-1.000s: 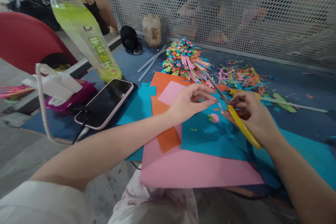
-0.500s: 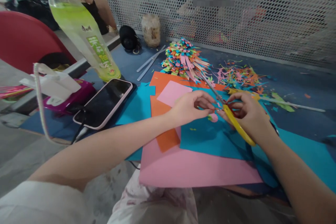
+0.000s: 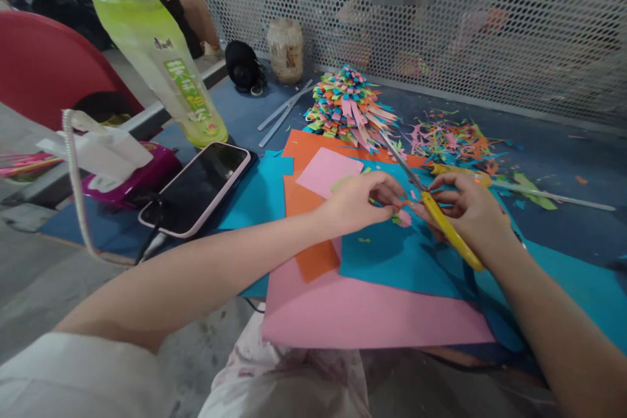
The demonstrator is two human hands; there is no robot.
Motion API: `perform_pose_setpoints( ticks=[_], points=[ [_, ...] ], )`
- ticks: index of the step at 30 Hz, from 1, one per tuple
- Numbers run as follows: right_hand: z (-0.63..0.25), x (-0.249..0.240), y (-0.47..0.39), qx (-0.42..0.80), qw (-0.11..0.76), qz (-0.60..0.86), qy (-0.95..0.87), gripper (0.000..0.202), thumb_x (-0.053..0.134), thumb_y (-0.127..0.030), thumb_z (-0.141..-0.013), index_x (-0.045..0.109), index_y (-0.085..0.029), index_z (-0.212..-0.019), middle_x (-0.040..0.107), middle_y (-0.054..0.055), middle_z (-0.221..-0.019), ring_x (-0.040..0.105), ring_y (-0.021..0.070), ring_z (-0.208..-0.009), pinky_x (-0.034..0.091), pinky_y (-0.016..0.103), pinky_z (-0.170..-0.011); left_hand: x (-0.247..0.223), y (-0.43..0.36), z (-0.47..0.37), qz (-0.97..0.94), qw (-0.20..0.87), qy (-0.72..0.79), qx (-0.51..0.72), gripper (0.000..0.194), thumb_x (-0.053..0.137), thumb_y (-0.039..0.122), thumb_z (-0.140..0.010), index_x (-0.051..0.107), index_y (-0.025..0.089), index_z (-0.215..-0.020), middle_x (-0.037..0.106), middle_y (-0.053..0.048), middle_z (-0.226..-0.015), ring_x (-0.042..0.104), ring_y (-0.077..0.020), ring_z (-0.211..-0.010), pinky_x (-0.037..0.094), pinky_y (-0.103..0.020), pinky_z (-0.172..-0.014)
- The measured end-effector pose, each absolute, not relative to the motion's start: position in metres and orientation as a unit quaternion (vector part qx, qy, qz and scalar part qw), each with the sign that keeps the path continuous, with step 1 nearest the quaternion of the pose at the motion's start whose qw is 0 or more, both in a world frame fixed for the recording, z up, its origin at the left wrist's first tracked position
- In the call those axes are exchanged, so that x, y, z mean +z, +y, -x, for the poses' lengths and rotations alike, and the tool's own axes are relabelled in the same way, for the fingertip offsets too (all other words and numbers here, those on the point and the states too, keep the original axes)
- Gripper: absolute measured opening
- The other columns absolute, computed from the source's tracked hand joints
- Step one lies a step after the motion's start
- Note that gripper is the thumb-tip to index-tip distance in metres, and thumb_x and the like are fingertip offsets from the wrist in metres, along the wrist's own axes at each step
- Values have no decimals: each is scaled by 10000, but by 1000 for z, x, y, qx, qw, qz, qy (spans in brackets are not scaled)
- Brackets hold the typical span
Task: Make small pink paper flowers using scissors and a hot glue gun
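Note:
My left hand is closed in a pinch above the blue paper; what its fingertips hold is too small to name. Close beside it, my right hand holds the yellow-handled scissors, whose blades point away toward the cone of coloured paper strips. The fingertips of both hands nearly meet. A small pink and green paper piece shows just below them. Under the blue paper lie orange paper and a large pink sheet.
A phone, a drink bottle and a purple tissue box stand at the left. Paper scraps, a jar and a black round object sit before the perforated metal screen.
The view has shifted slightly. My fingertips have come a little closer together, and the scissors remain in my right hand.

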State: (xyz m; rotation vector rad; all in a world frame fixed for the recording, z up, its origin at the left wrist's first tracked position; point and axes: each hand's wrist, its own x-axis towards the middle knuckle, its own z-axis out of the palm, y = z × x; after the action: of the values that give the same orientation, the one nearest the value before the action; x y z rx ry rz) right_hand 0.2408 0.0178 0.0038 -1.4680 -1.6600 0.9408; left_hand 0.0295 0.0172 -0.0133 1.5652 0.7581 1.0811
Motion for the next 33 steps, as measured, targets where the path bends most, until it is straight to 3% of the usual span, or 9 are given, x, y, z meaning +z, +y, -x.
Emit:
perform_pose_setpoints(
  ticks=[10,19,24,33],
  points=[
    [-238,18,10,382,342,572,-641,629,911,-457,-510,486,-269,-934,630,-43,-687,608,149,-512,429,226,-381,-6,24,-28,-542,538,354,540,257,710,27,-711,605,160,-905,716,-13,-811,682,-103,-746,549,-217,-679],
    [-245,13,7,379,290,522,-707,539,847,-476,-662,466,-291,-997,665,-35,-774,611,154,-611,491,282,-548,-1,29,-26,-447,552,350,611,235,745,52,-741,583,173,-859,681,7,-798,674,-103,-781,559,-257,-775],
    [-247,12,7,371,294,512,-717,523,821,-492,-703,458,-304,-1029,631,-39,-805,644,181,-715,535,321,-657,-1,27,-26,-426,545,341,636,245,738,59,-750,594,184,-902,683,11,-795,683,-112,-790,560,-253,-745],
    [-248,12,6,348,273,513,-735,504,788,-500,-744,443,-297,-1050,603,-42,-799,574,153,-649,453,286,-564,1,27,-27,-421,548,303,656,252,745,70,-735,578,191,-880,660,23,-787,646,-92,-726,529,-215,-627]
  ],
)
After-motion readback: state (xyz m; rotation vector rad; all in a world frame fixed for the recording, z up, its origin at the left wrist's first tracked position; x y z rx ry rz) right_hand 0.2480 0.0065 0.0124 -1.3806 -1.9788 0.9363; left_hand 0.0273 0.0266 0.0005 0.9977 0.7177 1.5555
